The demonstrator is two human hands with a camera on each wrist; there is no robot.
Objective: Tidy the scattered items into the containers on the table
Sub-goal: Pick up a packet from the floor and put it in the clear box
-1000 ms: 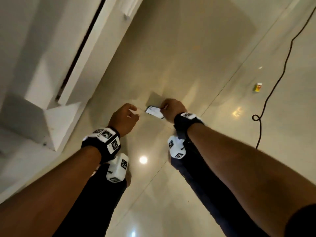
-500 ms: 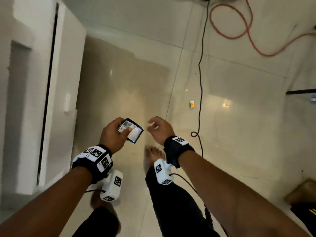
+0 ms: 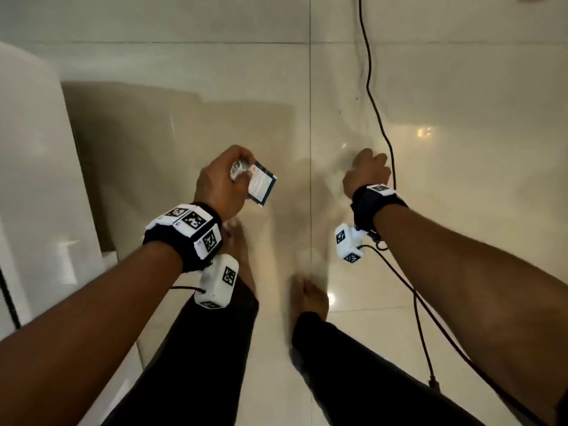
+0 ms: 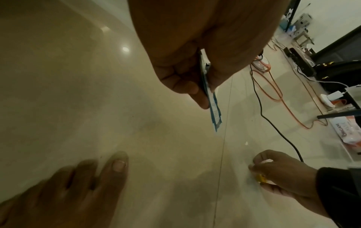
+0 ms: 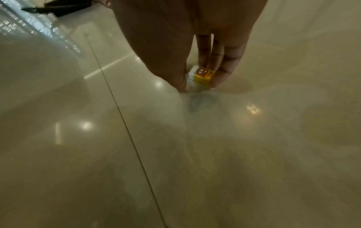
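Since half a second ago the right hand (image 3: 365, 173) has reached down and out to the small yellow box that lay on the floor beside the black cable (image 3: 373, 96), while the left hand (image 3: 219, 179) has kept the flat packet and turned it more on edge. At the far left stands a white cabinet (image 3: 37, 179) on the glossy tiled floor (image 3: 461, 164). The left hand pinches the blue-edged packet (image 3: 261, 186) between thumb and curled fingers, held in the air above the person's bare left foot (image 3: 242, 256); in the left wrist view the packet (image 4: 213, 111) shows edge-on, hanging below the fingertips. The right foot (image 3: 307, 296) stands just right of it. Further right, the right hand is down at the floor, thumb and fingers closed round the small yellow and white box (image 5: 201, 76), which touches or sits just off the tile; which of the two cannot be told. The cable runs just beside that hand.
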